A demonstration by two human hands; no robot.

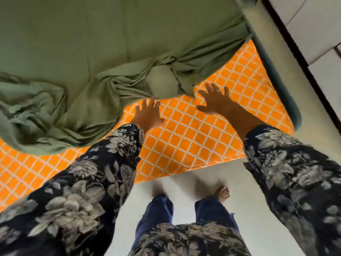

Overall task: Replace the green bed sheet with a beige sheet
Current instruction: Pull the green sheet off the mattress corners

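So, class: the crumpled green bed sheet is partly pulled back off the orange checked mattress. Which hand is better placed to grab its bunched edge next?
Probably the right hand: its spread fingers reach the crumpled green bed sheet at its edge. The left hand hovers open just short of it.

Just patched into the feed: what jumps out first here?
The bright orange lattice-patterned mattress lies bared along the near edge. The green sheet is bunched back across the bed's far part. Both open hands, left hand and right hand, reach toward its rumpled edge.
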